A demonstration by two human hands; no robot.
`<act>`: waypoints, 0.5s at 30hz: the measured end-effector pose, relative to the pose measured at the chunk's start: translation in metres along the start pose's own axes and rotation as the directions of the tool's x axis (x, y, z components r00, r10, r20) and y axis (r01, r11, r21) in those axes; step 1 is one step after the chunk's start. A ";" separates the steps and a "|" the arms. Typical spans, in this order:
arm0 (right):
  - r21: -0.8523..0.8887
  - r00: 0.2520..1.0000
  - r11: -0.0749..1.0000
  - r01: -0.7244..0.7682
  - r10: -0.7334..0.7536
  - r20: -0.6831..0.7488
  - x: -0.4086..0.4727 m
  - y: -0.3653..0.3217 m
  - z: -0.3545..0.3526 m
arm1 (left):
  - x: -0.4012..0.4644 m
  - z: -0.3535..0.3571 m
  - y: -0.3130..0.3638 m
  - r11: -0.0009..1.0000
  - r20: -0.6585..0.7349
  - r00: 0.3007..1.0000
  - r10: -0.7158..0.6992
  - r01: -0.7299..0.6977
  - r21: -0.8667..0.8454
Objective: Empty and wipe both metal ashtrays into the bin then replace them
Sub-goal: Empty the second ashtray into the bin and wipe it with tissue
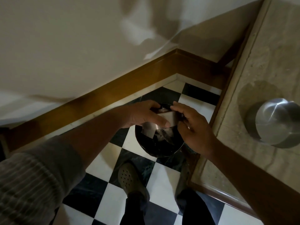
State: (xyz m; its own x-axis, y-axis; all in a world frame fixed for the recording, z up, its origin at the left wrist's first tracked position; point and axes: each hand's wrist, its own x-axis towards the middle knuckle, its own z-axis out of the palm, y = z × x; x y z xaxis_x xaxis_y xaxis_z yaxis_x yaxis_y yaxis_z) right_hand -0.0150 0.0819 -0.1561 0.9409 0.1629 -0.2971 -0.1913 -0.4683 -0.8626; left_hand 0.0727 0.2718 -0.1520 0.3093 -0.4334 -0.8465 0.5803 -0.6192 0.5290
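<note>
I hold a metal ashtray (170, 119), tilted, over a round bin (162, 150) with a black liner that stands on the floor. My left hand (144, 116) grips the ashtray's left side, thumb across its shiny face. My right hand (194, 130) has bent fingers on the ashtray's right edge. Crumpled waste lies in the bin below. A second metal ashtray (274, 122), round and domed, sits on the stone counter (243, 143) to the right.
The bin stands in a corner between a wall with a brown wooden skirting (113, 90) and the counter's side. The floor is black-and-white checkered tile (162, 181). My feet in perforated clogs (128, 177) stand just behind the bin.
</note>
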 end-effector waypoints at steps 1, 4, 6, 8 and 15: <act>-0.030 0.999 0.999 0.030 -0.029 0.012 -0.001 0.002 -0.001 | 0.003 0.001 0.000 0.997 -0.008 0.999 0.035 -0.034 0.076; -0.101 0.995 0.993 0.059 -0.050 0.081 -0.004 0.010 -0.006 | 0.012 0.007 -0.005 0.961 -0.077 0.992 0.096 -0.072 0.268; -0.177 0.985 0.975 0.132 -0.110 0.131 -0.006 0.015 -0.007 | 0.015 0.016 -0.015 0.897 -0.143 0.968 0.207 -0.129 0.422; -0.280 0.969 0.940 0.197 -0.142 0.204 -0.009 0.022 -0.004 | 0.016 0.027 -0.031 0.815 -0.199 0.923 0.330 -0.173 0.552; -0.610 0.947 0.764 0.210 -0.005 0.320 -0.025 0.041 0.020 | 0.032 0.047 -0.078 0.480 -0.150 0.810 0.567 -0.176 0.860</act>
State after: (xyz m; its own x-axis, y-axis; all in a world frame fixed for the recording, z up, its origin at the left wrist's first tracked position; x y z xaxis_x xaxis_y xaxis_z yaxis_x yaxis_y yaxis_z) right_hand -0.0521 0.0759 -0.1924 0.8030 0.4344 -0.4081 0.2221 -0.8535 -0.4714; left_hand 0.0017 0.2753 -0.2179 0.6925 -0.6036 -0.3951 -0.4238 -0.7836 0.4543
